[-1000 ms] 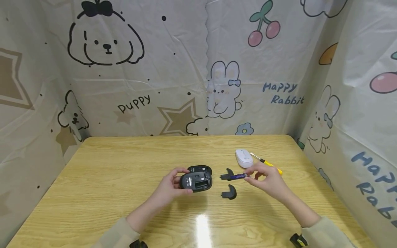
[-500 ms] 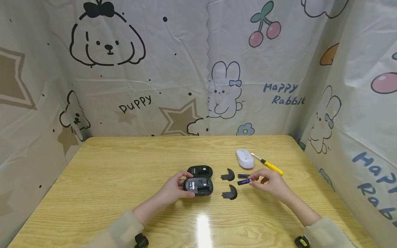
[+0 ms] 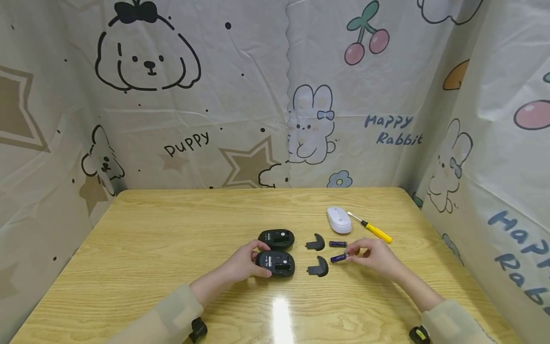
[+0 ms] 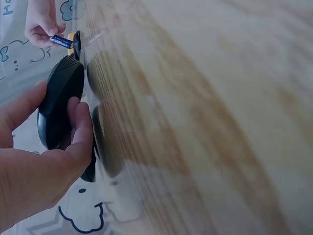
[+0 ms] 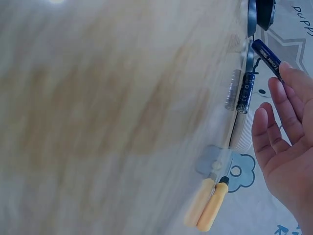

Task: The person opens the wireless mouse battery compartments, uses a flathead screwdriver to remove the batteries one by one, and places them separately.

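Both hands are pinching: left hand [image 3: 242, 263], mouse [image 3: 277, 267]; right hand [image 3: 379, 256], battery [image 3: 338, 258] right of it. End-holding (my guess) is inviting slipping.

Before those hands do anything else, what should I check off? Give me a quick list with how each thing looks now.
1. Nearer black computer mouse gripped by the left hand: ok.
2. Its battery compartment uncovered, facing up: ok; it looks empty.
3. Held battery pinched in the right hand: ok.
4. Held battery lined up over the compartment: not ok; it is off to the right, past the near battery cover.
5. Battery's plus end pointing the correct way: cannot tell; the markings are too small.
6. Second battery close by: ok, lying on the table near the right hand.
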A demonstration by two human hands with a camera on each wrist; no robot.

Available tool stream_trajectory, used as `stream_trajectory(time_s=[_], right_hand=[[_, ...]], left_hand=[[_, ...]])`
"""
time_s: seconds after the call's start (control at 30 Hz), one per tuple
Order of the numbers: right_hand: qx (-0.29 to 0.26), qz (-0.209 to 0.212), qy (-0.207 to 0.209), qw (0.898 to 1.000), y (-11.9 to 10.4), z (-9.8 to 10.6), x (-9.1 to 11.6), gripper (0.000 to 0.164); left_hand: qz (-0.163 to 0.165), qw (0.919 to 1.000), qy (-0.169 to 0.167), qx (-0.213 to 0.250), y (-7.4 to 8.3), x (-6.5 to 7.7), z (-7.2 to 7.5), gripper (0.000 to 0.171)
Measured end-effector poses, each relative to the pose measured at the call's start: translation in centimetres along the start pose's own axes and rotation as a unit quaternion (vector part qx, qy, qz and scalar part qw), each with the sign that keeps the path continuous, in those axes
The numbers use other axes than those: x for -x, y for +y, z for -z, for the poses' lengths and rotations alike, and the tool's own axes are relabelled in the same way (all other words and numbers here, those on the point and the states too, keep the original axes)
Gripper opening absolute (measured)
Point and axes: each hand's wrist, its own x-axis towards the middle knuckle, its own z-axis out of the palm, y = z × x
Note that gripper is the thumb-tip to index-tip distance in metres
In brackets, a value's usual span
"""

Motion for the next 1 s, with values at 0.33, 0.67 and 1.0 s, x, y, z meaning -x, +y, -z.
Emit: stream_trajectory(time_s=[0.33, 0.67, 1.0], right_hand=[[0.023, 0.016, -0.061, 0.998, 0.3, 0.7, -0.5, 0.010], [0.033, -0.001, -0.127, 0.991, 0.4, 1.0, -1.1, 0.010], [0.050, 0.005, -0.139, 0.989, 0.5, 0.7, -1.6, 0.012]], left_hand=[[0.007, 0.9999, 0.003, -0.013, 0.4, -0.1, -0.4, 0.059], [0.027, 0.9994, -0.002, -0.023, 0.1, -0.2, -0.8, 0.056], [0.038, 0.9968, 0.002, -0.070, 0.3, -0.3, -0.3, 0.053]])
